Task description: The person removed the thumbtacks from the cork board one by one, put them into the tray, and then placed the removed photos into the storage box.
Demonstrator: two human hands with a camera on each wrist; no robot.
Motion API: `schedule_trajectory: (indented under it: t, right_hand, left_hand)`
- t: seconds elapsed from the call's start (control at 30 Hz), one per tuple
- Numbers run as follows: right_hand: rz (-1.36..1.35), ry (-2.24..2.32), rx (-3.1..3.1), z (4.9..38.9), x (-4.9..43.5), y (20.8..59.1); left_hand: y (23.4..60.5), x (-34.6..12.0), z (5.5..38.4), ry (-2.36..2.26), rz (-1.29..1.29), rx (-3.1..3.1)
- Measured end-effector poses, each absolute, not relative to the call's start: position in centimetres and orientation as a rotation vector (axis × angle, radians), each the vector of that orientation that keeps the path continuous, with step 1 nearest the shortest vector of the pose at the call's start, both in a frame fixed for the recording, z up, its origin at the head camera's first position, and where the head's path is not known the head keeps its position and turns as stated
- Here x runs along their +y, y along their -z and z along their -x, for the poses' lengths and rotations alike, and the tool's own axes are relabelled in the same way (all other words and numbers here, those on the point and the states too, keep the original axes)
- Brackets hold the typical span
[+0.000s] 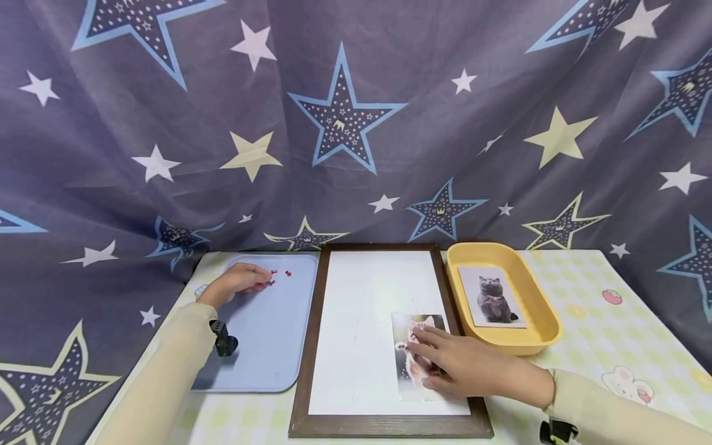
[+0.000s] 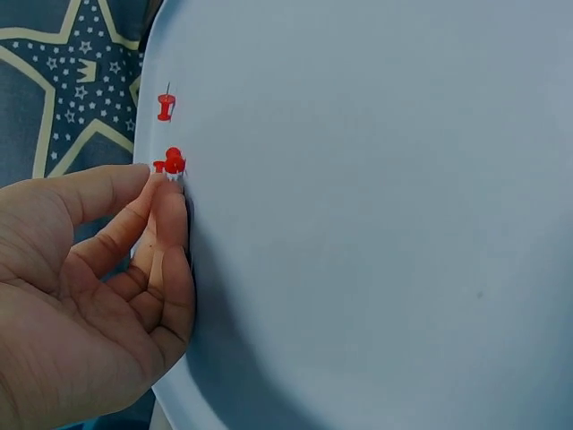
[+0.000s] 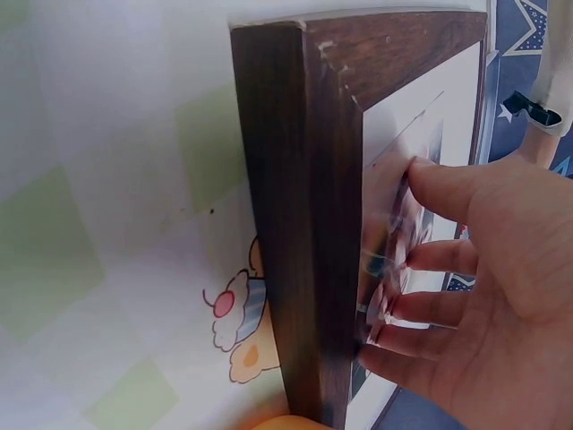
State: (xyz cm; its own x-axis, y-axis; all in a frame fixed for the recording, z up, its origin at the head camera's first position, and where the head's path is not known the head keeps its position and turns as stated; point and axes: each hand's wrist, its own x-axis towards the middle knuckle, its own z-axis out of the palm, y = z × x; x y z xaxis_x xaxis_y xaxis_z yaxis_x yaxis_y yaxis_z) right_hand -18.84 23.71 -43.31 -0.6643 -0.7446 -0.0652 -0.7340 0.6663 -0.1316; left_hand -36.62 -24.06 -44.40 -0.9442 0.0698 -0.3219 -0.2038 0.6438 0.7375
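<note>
My left hand (image 1: 245, 279) reaches over the light-blue tray (image 1: 258, 334), fingers bent and thumb and index tips close together beside red push pins (image 2: 175, 163). Whether a pin is between those tips cannot be told. A single push pin (image 2: 166, 107) lies farther along the tray. A photo of a pink-and-white kitten (image 1: 404, 386) lies on the lower right of a white board (image 1: 361, 321) with a dark brown wooden frame (image 1: 317, 334). My right hand (image 1: 461, 364) rests spread on that photo, fingertips and thumb touching it.
Right of the frame stands a yellow basin (image 1: 542, 309) with a photo of a grey cat (image 1: 495, 300) in it. A checked tablecloth (image 1: 589, 321) covers the table. Behind hangs a dark curtain (image 1: 345, 204) with stars.
</note>
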Motion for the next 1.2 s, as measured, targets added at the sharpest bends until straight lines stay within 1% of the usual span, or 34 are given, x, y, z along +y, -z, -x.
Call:
schedule_trajectory:
  t: [0.43, 0.77, 0.9, 1.2]
  right_hand:
    - [1.286, 0.115, 2.784, 18.8, 23.4, 43.2]
    - [1.241, 0.147, 2.768, 18.8, 23.6, 43.3]
    - [1.220, 0.141, 2.767, 18.9, 23.6, 43.3]
    - [1.208, 0.149, 2.753, 18.9, 23.6, 43.1]
  left_hand:
    - [44.1, -24.3, 36.2, -1.256, 0.172, 2.530]
    - [43.0, -21.6, 36.2, -1.426, 0.332, 2.592]
    - [42.1, -19.8, 36.0, -1.496, 0.304, 2.575]
    - [40.9, -15.7, 35.0, -1.582, 0.108, 2.443]
